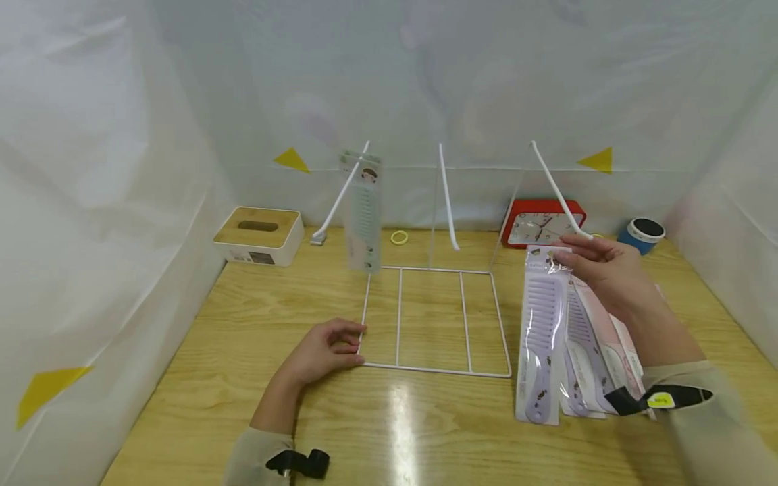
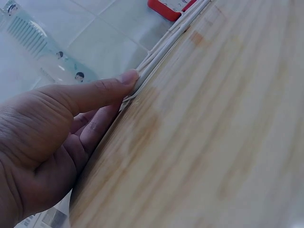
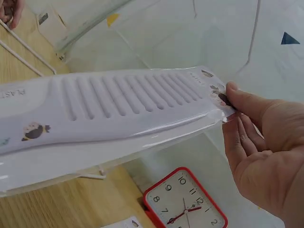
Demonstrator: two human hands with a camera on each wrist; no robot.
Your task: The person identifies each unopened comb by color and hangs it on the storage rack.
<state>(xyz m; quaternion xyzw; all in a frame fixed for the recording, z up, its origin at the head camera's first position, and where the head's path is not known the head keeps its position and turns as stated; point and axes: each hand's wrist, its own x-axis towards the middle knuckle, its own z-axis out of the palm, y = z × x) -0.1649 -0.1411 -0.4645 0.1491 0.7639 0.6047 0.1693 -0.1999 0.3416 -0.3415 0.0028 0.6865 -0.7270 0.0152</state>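
Observation:
My right hand (image 1: 614,277) pinches the top end of a packaged purple comb (image 1: 543,331) between thumb and fingers. The comb hangs upright just below the front tip of the rack's right prong. In the right wrist view, its clear wrapper and teeth face the camera. My left hand (image 1: 325,351) holds the white wire display rack (image 1: 434,369) by its base frame near the front left corner; the thumb (image 2: 107,90) lies over the wire. A green packaged comb (image 1: 365,216) hangs from the left prong, while the middle prong (image 1: 448,196) carries nothing.
Several packaged purple and pink combs (image 1: 592,351) lie fanned out on the table under my right hand. Along the back stand a tissue box (image 1: 258,236), a yellow ring (image 1: 399,237), a red clock (image 1: 541,226) and a blue round speaker-like object (image 1: 641,235). White sheeting encloses the table.

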